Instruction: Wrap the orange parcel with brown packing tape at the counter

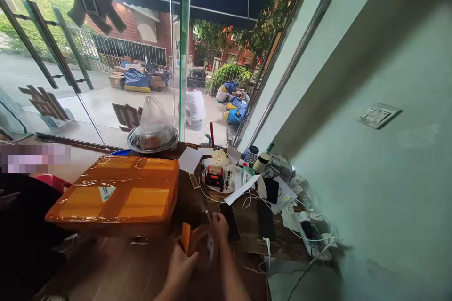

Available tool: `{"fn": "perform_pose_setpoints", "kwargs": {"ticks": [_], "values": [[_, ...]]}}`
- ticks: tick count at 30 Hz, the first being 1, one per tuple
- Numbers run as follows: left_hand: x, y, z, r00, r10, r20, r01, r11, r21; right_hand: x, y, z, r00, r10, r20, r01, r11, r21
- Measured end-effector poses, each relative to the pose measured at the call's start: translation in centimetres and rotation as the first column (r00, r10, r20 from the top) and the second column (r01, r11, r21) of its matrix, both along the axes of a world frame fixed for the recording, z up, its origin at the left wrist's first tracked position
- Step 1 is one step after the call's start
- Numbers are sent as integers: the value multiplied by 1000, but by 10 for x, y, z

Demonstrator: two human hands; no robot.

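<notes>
My left hand [179, 263] is closed, thumb and fingers gripping a roll of packing tape [209, 253], which looks clear at its core and blurred. A flat orange piece [185, 238], possibly the tape's loose end, stands up from that grip. My right hand [221, 226] is curled shut beside the roll's far side. A thin, light, blade-like object [206, 212] sticks out near its fingers; whether the hand holds it is unclear. To the left of my hands sits a large box [120, 188] wrapped in glossy orange tape, with a small white label on top.
A dark phone [230, 222] lies right of my right hand. Beyond are a red-black device [214, 178], papers, cables and bottles [262, 162]. A plastic-covered metal dish [152, 140] stands behind the box. A person in black [28, 225] is at left; another crouches outside the glass.
</notes>
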State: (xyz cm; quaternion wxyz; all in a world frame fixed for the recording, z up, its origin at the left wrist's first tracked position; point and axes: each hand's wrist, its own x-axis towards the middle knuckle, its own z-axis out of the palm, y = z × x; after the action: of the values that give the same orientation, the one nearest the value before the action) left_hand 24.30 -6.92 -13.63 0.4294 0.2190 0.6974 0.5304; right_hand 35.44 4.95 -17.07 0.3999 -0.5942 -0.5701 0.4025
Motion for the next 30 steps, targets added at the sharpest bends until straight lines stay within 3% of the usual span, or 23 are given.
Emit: {"fn": "perform_pose_setpoints", "kwargs": {"ticks": [3, 6, 10, 16, 19, 21, 23, 26, 30], "values": [[12, 16, 20, 992, 43, -123, -44, 999, -5, 14, -14, 23, 998, -2, -63, 1, 1000, -9], [27, 25, 32, 988, 2, -156, 5, 999, 46, 11, -44, 57, 989, 87, -116, -78, 994, 79], [42, 29, 38, 985, -94, -146, 106, 991, 75, -4, -61, 83, 993, 0, -115, 22, 981, 192], [39, 36, 25, 963, -153, -221, 169, 984, 59, 3, -45, 67, 993, -96, -73, 105, 986, 131], [34, 35, 14, 954, -184, -236, 203, 977, 58, 6, -41, 56, 986, -124, -112, 126, 992, 13], [27, 33, 8, 939, -265, -219, 293, 950, 106, 4, -42, 52, 969, -92, -228, 72, 993, -95], [16, 32, 4, 904, -405, -141, 426, 882, 200, 2, -46, 50, 938, -82, -336, 36, 990, -140], [-7, 43, 6, 825, -558, -88, 561, 790, 248, -1, -55, 50, 913, -117, -391, 77, 990, -115], [-24, 75, 23, 793, -544, -275, 595, 787, 160, -1, -64, 52, 888, -113, -445, 82, 993, -89]]}}
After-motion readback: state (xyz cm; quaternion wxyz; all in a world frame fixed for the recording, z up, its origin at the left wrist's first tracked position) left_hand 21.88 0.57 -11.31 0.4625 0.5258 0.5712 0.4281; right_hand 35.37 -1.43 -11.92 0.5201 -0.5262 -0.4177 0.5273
